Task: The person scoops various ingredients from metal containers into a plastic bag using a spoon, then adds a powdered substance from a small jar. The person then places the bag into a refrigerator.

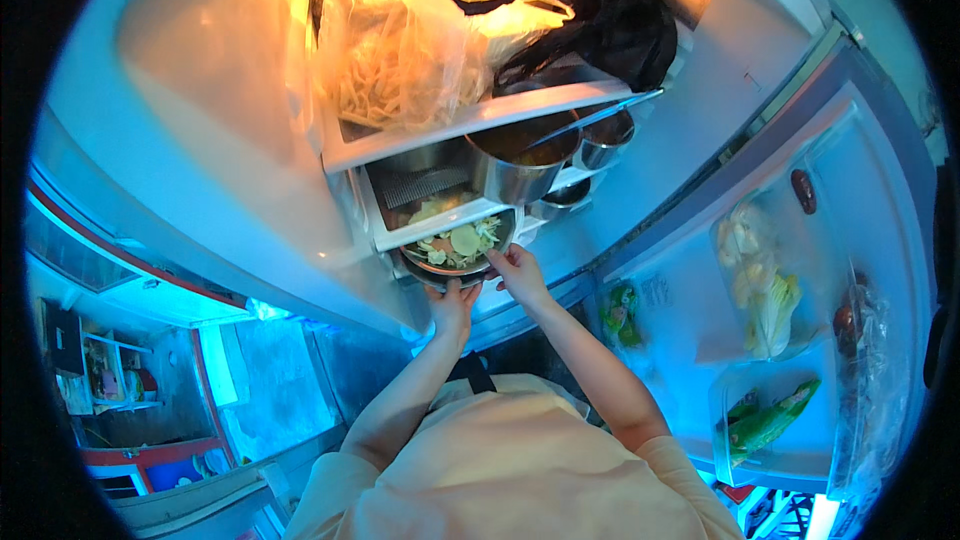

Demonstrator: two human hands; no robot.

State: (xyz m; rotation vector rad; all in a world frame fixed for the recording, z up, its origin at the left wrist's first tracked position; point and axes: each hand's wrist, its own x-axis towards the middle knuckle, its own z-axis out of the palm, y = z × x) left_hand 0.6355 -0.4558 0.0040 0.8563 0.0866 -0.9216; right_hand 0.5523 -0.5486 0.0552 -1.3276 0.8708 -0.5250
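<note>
A round metal bowl (495, 259) of sliced vegetables (465, 240) sits partly under a white-edged refrigerator shelf (442, 223). My left hand (452, 307) grips the near rim from below. On the bowl's right edge, my right hand (517, 270) pinches the rim between thumb and fingers. The back of the bowl is hidden beneath the shelf edge. Above and to the right stands a steel pot (517, 178) with brownish contents and a long utensil handle (600, 117) leaning out of it.
The upper shelf (480, 124) holds a clear plastic bag of pale strips (390, 82) and a black bag (622, 22). Smaller metal containers (604, 142) stand right of the pot. The open refrigerator door (675, 405) at right carries bins with cabbage (772, 315) and a green-wrapped item (772, 424).
</note>
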